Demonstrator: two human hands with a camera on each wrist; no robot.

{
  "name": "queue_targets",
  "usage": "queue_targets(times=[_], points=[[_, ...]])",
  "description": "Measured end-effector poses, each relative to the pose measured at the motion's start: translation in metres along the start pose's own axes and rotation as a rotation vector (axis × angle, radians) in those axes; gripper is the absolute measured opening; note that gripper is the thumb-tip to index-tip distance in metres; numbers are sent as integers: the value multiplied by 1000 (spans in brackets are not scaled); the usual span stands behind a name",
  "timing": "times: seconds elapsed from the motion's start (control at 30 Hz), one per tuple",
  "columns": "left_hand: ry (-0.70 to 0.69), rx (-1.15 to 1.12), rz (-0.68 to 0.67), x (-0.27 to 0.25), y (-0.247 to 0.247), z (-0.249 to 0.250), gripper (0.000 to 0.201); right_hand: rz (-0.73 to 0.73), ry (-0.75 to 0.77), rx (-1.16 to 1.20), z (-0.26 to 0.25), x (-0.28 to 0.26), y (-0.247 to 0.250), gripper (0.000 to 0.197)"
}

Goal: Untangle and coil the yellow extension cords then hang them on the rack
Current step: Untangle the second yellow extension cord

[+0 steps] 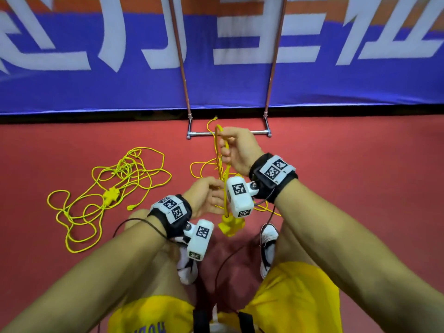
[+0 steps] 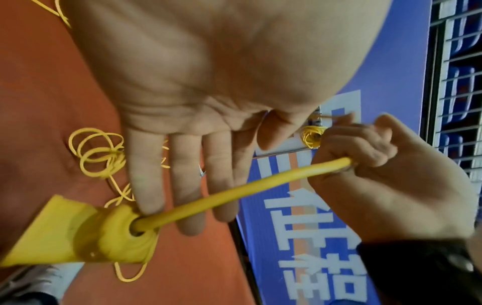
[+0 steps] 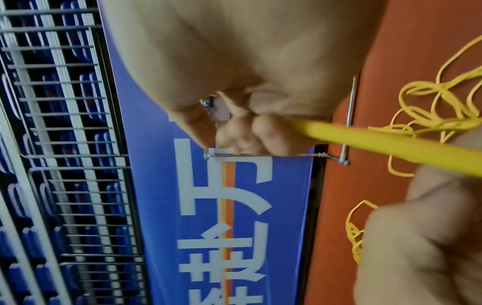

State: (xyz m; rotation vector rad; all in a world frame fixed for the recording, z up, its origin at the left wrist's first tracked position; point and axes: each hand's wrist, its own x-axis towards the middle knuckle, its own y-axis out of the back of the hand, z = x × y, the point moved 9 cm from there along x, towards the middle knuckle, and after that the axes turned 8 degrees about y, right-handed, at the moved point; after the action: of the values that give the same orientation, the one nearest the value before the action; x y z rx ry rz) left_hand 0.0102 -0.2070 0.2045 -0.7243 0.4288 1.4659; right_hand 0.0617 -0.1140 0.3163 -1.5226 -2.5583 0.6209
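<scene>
Before the rack, your right hand gripped the yellow cord; your left hand's straight fingers touched it.

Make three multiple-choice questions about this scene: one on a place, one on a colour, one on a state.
1. Where does the loose tangled cord lie?
A. on the rack
B. on the floor, left of the person
C. in the left hand

2. What colour is the floor?
A. red
B. green
C. grey

3. How is the right hand?
A. open and idle
B. flat on the floor
C. gripping the held cord

Answers: B, it sprawls on the floor away from the rack; A, the head view shows red; C, its fingers curl round the cord.
</scene>
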Motion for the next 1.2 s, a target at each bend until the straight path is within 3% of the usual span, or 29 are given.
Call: queue_targets(times=[0.07, 0.13, 0.3, 0.43, 0.53, 0.67, 0.77, 0.87, 1.0, 1.1, 1.2], points=[[66, 60, 0, 7, 0, -9, 51, 48, -99, -174, 17, 2, 14, 26], [96, 59, 31, 14, 3, -18, 44, 79, -88, -271, 29, 6, 27, 33], [62, -67, 119, 30, 28, 9, 47, -2, -115, -353, 38, 3, 28, 31], [-13, -356, 126, 39, 36, 52, 53, -117, -156, -443, 41, -4, 12, 30], [25, -366, 134, 44, 37, 74, 59, -170, -144, -500, 45, -9, 9, 26], [60, -399, 100, 52, 34, 81, 28, -219, -130, -537, 51, -15, 17, 24], [115, -407, 27, 53, 32, 80, 23, -267, -179, -647, 61, -17, 22, 23], [65, -354, 13, 48, 33, 91, 18, -137, -268, -773, 61, -6, 47, 22], [-24, -317, -31, 26, 18, 99, 17, 131, -266, -539, 49, 12, 70, 37], [-51, -218, -138, 4, -5, 97, 21, 121, -344, -168, 57, 16, 58, 53], [-38, -3, -135, -14, -16, 77, 25, 134, -381, -21, 69, 19, 52, 42]])
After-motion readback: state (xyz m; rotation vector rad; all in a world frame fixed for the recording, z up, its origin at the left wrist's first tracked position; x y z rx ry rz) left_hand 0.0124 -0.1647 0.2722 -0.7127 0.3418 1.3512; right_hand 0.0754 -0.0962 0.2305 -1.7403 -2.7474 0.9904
